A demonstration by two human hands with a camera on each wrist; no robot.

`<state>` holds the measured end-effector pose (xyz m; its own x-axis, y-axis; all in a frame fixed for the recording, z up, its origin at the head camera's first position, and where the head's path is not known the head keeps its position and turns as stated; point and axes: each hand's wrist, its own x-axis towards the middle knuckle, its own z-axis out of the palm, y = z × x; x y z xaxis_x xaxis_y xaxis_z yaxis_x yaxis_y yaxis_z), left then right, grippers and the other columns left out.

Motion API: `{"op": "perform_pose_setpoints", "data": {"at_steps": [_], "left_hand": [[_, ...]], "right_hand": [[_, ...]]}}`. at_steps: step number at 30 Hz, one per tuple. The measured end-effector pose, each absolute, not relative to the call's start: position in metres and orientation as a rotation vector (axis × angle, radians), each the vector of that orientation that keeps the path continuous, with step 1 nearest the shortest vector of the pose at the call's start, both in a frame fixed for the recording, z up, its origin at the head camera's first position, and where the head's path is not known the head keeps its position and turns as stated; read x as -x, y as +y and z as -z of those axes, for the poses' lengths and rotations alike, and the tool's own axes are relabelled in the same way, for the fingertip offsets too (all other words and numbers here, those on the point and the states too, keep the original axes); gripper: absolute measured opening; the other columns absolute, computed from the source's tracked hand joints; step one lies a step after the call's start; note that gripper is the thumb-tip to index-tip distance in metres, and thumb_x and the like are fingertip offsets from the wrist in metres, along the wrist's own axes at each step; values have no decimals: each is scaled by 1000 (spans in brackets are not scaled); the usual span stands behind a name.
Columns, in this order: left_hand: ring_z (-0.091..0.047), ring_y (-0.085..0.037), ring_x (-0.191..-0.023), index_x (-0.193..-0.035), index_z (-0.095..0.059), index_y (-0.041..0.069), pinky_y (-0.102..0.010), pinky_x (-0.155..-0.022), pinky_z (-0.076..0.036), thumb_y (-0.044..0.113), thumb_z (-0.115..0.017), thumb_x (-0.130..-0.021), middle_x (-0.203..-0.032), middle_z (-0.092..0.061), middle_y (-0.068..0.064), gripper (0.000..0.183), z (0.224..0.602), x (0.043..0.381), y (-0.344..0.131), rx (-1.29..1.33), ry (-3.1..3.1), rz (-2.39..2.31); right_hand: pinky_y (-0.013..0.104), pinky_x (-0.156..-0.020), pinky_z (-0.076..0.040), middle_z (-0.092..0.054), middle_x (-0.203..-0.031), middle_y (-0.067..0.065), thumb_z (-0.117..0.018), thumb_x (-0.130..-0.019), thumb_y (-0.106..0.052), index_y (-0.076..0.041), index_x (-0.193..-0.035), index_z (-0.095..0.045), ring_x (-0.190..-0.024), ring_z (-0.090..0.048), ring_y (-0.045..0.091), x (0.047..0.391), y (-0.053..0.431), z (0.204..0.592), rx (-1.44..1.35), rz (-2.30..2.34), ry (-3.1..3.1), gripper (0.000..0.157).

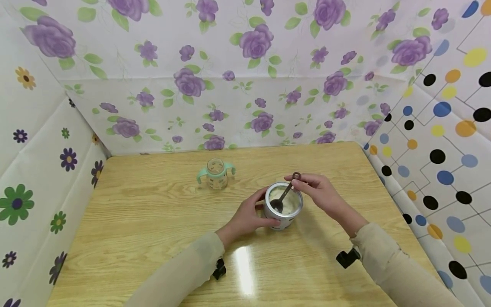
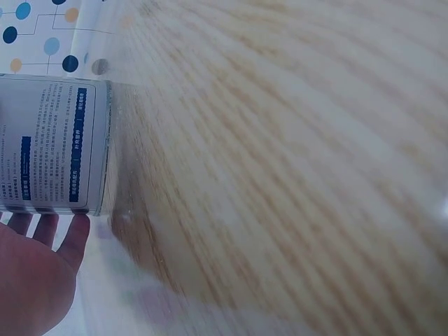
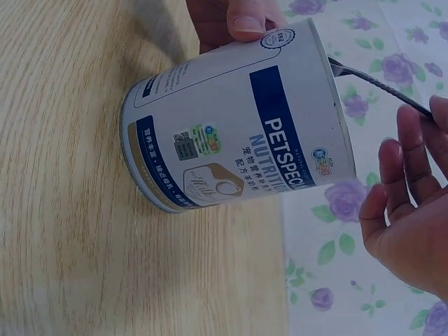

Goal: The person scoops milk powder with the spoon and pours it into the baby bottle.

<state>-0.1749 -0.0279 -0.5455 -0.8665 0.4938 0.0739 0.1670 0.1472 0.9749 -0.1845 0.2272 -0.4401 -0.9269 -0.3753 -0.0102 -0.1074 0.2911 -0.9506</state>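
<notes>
A white milk powder can (image 1: 281, 221) with a silver rim stands uncovered on the table, pale powder (image 1: 292, 202) inside. Around its left side my left hand (image 1: 247, 214) curls, thumb at the front, fingers behind. My right hand (image 1: 320, 192) pinches the upper handle of a dark measuring spoon (image 1: 285, 192) whose bowl is down in the can at the powder. Blue printed lettering covers the can (image 3: 231, 133) in the right wrist view, where the spoon handle (image 3: 392, 91) slants out of its mouth. The left wrist view shows the left fingers (image 2: 73, 241) against the can (image 2: 56, 147).
A clear baby bottle (image 1: 217, 181) with mint-green handles and no lid stands behind and left of the can. The wooden table (image 1: 153, 238) meets flowered cloth walls (image 1: 238, 106) at the back and left, and a dotted cloth (image 1: 433, 179) at the right.
</notes>
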Motion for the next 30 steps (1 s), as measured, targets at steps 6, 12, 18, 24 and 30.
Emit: {"op": "perform_pose_setpoints", "data": {"at_steps": [6,12,18,24,30], "left_hand": [[-51,-13,-143,-162,-44,32,-39,-115,-49,21,-97,-82,-156,-53,12,97,548,175,-27,-647,2164,-1773],[-52,-14,-142,-162,-46,28,-39,-115,-49,19,-98,-80,-156,-54,10,98,547,175,-27,-647,2176,-1785],[-52,-13,-142,-162,-46,29,-38,-115,-49,18,-98,-80,-155,-55,11,98,544,174,-27,-641,2171,-1783],[-53,-16,-142,-163,-45,25,-40,-115,-50,17,-98,-80,-155,-56,5,98,542,173,-27,-639,2172,-1788],[-53,-16,-142,-163,-45,25,-40,-114,-50,16,-97,-81,-154,-57,3,98,542,173,-26,-643,2173,-1784]], "right_hand": [[36,-96,-52,-69,-141,16,-59,-113,-28,4,-112,-76,-124,-64,35,185,234,445,390,1659,2357,37],[36,-77,-45,-69,-97,15,-57,-113,-36,4,-120,-75,-91,-55,31,187,245,454,352,1713,2294,44],[29,-70,-44,-66,-87,3,-52,-115,-35,1,-139,-67,-77,-50,17,188,255,461,285,1844,2115,46],[25,-69,-45,-73,-92,-1,-53,-115,-35,1,-138,-66,-77,-55,12,189,256,463,259,1932,1958,45],[20,-66,-47,-81,-98,-5,-51,-116,-31,-5,-134,-72,-73,-57,8,190,255,463,268,2006,1815,38]]}}
